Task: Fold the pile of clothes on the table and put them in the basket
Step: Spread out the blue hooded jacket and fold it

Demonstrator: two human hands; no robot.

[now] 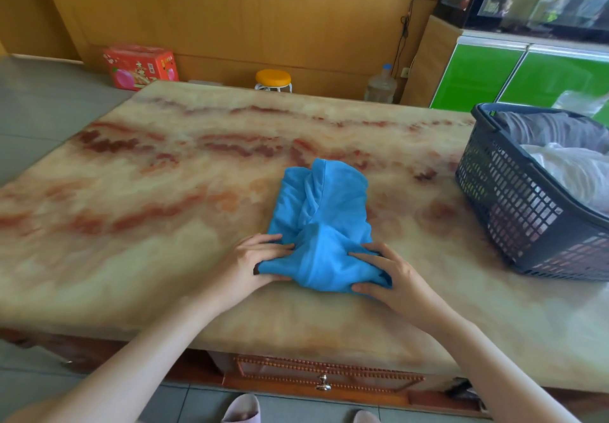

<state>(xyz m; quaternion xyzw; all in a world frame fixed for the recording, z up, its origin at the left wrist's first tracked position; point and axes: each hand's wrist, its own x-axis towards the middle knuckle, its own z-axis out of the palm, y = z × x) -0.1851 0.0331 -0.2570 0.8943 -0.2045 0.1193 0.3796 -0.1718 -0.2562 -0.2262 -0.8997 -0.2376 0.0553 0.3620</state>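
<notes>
Blue cloth garment (323, 211), rumpled and partly folded, lies on the cream and red marble-patterned tabletop (164, 191), somewhat right of the middle and close to the near edge. Both hands are clamped on its near end. The left hand (253, 264) grips the near left corner, fingers curled over the top of the cloth and thumb along the edge below. The right hand (392, 277) grips the near right corner the same way, fingers spread across the cloth and thumb pressed at its near hem. The two hands are apart, with a bunched fold of the garment between them.

A dark plastic lattice basket (514, 211) stands on the right end of the tabletop, apart from the garment. Inside it lie a grey cloth (553, 129) and a white cloth (573, 168).

Beyond the far edge of the tabletop, against a wooden wall panel, sit a red cardboard box (140, 66), a round orange-topped stool (273, 79) and a clear plastic water bottle (380, 84). A green glossy cabinet (527, 76) stands at the far right. Below the near edge, a wooden drawer carries a metal knob (324, 383), and pale slippers (242, 407) show on the tiled floor.
</notes>
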